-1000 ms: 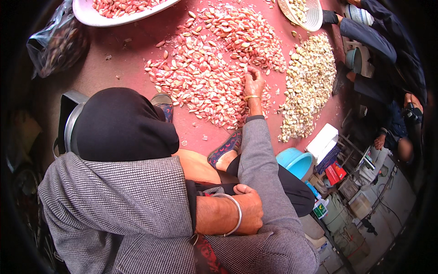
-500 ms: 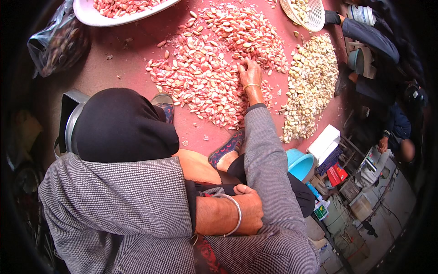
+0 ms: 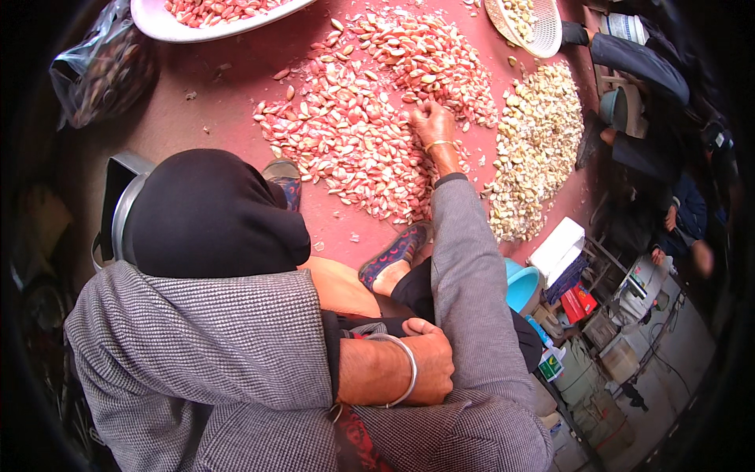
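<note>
A spread heap of pink-skinned, clove-like pieces point(image 3: 350, 153) lies on the red surface. My right hand point(image 3: 432, 126) reaches into its right side with bent fingers; what the fingertips grip is hidden. To the right is a heap of pale pieces point(image 3: 535, 141). My left hand point(image 3: 421, 366), wearing a silver bangle, lies closed across my lap beside my right sleeve; anything inside it is hidden.
A white basin point(image 3: 224, 28) and plastic bag point(image 3: 102, 75) sit at upper left, a sieve point(image 3: 543, 27) at top. Blue basin point(image 3: 523, 287), boxes point(image 3: 558, 244) and clutter lie right. Other people point(image 3: 653, 79) are along the right edge. My dark-covered knee point(image 3: 204, 212) is left.
My right hand moved up and left within the pink heap, then slightly right, staying bent. My left hand is unchanged. At the right, another person's hands have shifted.
</note>
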{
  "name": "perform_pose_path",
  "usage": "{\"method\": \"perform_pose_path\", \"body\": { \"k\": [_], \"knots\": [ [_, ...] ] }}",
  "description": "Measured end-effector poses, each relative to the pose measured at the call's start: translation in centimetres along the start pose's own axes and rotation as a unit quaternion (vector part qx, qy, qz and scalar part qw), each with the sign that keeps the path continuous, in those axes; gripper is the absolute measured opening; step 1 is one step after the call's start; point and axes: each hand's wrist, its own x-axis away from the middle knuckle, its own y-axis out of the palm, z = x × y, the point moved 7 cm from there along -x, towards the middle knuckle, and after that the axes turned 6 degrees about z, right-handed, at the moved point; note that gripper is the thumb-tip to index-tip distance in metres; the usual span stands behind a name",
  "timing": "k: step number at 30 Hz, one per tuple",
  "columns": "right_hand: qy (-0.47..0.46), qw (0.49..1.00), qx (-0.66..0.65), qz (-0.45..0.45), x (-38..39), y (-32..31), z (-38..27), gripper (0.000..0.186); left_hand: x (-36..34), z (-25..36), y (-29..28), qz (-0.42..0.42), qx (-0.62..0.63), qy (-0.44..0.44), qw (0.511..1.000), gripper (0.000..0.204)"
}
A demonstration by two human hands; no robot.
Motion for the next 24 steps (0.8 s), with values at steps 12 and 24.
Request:
{"method": "perform_pose_path", "body": {
  "k": [12, 24],
  "knots": [
    [0.247, 0.579, -0.767, -0.126, 6.4, 1.0, -0.9, 0.017, -0.4, 0.3, 0.3, -0.017, -0.021, 0.009, 1.000, 0.022],
    [0.198, 0.659, -0.720, -0.092, 4.8, -2.4, -2.6, 0.019, -0.5, 0.2, 0.9, -0.011, -0.028, -0.004, 1.000, 0.030]
  ]
}}
